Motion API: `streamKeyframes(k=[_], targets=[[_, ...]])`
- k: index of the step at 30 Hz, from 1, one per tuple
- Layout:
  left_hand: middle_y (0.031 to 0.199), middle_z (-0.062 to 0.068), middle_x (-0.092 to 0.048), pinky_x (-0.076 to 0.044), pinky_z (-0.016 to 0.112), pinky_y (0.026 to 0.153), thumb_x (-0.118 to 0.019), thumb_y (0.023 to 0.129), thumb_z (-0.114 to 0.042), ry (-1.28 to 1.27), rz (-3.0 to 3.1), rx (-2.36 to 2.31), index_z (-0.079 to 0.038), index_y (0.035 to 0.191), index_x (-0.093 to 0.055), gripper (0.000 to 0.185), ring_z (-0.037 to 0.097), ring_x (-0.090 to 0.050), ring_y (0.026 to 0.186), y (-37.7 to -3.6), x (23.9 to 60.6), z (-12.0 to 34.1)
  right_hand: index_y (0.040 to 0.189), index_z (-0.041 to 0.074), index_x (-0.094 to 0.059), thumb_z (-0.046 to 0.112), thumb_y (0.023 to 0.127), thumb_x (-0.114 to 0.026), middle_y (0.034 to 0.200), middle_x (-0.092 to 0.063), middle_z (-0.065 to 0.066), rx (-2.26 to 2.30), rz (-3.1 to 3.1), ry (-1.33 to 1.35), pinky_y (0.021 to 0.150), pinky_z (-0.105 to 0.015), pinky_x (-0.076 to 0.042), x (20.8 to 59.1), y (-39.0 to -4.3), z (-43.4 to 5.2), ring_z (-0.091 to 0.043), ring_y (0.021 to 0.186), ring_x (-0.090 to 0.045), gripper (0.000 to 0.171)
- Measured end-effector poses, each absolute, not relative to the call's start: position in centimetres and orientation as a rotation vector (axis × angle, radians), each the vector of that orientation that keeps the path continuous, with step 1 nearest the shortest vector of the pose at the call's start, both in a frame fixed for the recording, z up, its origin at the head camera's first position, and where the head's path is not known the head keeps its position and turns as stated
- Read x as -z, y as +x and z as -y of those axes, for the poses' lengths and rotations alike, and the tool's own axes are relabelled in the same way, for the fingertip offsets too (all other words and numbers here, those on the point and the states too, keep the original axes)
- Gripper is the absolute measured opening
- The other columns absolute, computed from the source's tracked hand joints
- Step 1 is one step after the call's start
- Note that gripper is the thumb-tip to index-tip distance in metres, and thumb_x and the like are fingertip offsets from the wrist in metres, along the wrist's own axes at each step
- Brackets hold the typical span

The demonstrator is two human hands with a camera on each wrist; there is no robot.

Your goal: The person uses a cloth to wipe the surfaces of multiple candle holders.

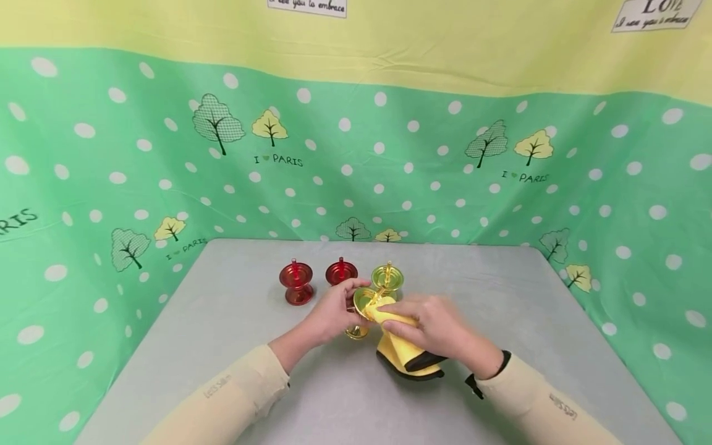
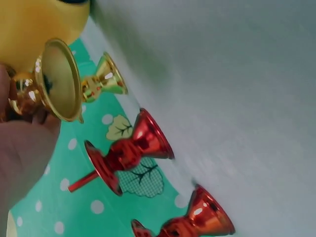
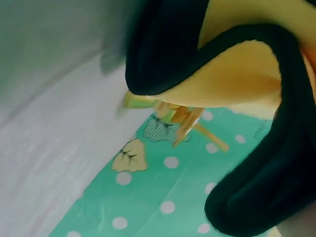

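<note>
With two red candle holders (image 1: 296, 282) standing far left, my left hand (image 1: 334, 311) grips the gold candle holder (image 1: 364, 303) tilted, its long axis leaning far-right toward my right hand (image 1: 439, 330), whose fingers clamp the yellow cloth (image 1: 403, 346) against its dish
</note>
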State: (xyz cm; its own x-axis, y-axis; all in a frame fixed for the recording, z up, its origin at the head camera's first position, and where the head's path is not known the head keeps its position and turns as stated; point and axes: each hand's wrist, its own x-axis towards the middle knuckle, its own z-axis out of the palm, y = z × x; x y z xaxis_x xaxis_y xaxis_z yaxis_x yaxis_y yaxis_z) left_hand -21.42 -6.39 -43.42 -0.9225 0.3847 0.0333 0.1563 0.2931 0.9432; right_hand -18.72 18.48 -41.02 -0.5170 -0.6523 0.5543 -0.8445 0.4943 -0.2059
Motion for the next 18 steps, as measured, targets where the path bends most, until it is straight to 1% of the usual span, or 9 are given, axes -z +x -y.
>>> streamKeyframes(k=[2, 5, 7, 9, 11, 14, 18], targets=[[0.140, 0.013, -0.071, -0.061, 0.039, 0.104, -0.089, 0.078, 0.007, 0.473, -2.424, -1.683, -0.006, 0.146, -0.060, 0.075, 0.030, -0.071, 0.125, -21.34, 43.35, 6.05, 0.123, 0.022, -0.082, 0.032, 0.101, -0.076, 0.105, -0.083, 0.005, -0.671, 2.317, 1.273, 0.068, -0.019, -0.058, 40.93, -18.52, -18.32, -0.005, 0.086, -0.076, 0.025], [0.139, 0.013, -0.071, -0.060, 0.041, 0.105, -0.090, 0.077, 0.006, 0.455, -2.463, -1.706, -0.007, 0.142, -0.061, 0.072, 0.030, -0.070, 0.127, -21.09, 43.30, 5.83, 0.123, 0.019, -0.082, 0.027, 0.100, -0.077, 0.104, -0.083, 0.003, -0.686, 2.298, 1.300, 0.068, -0.019, -0.058, 41.05, -18.82, -18.38, -0.006, 0.085, -0.077, 0.025], [0.136, 0.012, -0.072, -0.060, 0.041, 0.106, -0.091, 0.077, 0.005, 0.452, -2.469, -1.723, -0.008, 0.139, -0.062, 0.070, 0.029, -0.070, 0.125, -20.90, 43.21, 5.82, 0.121, 0.018, -0.082, 0.023, 0.097, -0.080, 0.107, -0.084, 0.001, -0.661, 2.323, 1.261, 0.071, -0.024, -0.062, 41.16, -19.08, -18.62, -0.012, 0.090, -0.080, 0.025], [0.135, 0.012, -0.072, -0.060, 0.041, 0.105, -0.093, 0.077, 0.003, 0.450, -2.465, -1.729, -0.008, 0.138, -0.062, 0.069, 0.028, -0.071, 0.123, -20.78, 43.21, 5.84, 0.120, 0.019, -0.083, 0.022, 0.095, -0.081, 0.107, -0.084, 0.001, -0.639, 2.359, 1.215, 0.069, -0.026, -0.062, 41.20, -19.24, -18.89, -0.014, 0.089, -0.080, 0.026], [0.133, 0.012, -0.074, -0.061, 0.040, 0.103, -0.093, 0.077, 0.001, 0.451, -2.458, -1.721, -0.007, 0.138, -0.061, 0.069, 0.028, -0.072, 0.121, -20.75, 43.24, 5.89, 0.121, 0.022, -0.083, 0.024, 0.095, -0.081, 0.106, -0.084, 0.002, -0.607, 2.394, 1.171, 0.066, -0.026, -0.061, 41.19, -19.29, -19.04, -0.013, 0.087, -0.080, 0.026], [0.132, 0.014, -0.075, -0.062, 0.037, 0.100, -0.093, 0.078, 0.000, 0.462, -2.409, -1.710, -0.005, 0.143, -0.058, 0.074, 0.026, -0.072, 0.121, -20.85, 43.28, 6.11, 0.122, 0.024, -0.082, 0.029, 0.097, -0.080, 0.107, -0.084, 0.002, -0.568, 2.420, 1.152, 0.065, -0.027, -0.060, 41.13, -19.35, -19.03, -0.014, 0.087, -0.080, 0.026], [0.140, 0.018, -0.071, -0.062, 0.036, 0.101, -0.088, 0.083, 0.004, 0.501, -2.223, -1.723, -0.002, 0.158, -0.045, 0.087, 0.029, -0.070, 0.129, -21.10, 43.28, 6.65, 0.122, 0.024, -0.083, 0.028, 0.097, -0.079, 0.109, -0.084, 0.002, -0.561, 2.441, 1.134, 0.067, -0.029, -0.062, 41.10, -19.45, -19.00, -0.015, 0.090, -0.081, 0.025]])
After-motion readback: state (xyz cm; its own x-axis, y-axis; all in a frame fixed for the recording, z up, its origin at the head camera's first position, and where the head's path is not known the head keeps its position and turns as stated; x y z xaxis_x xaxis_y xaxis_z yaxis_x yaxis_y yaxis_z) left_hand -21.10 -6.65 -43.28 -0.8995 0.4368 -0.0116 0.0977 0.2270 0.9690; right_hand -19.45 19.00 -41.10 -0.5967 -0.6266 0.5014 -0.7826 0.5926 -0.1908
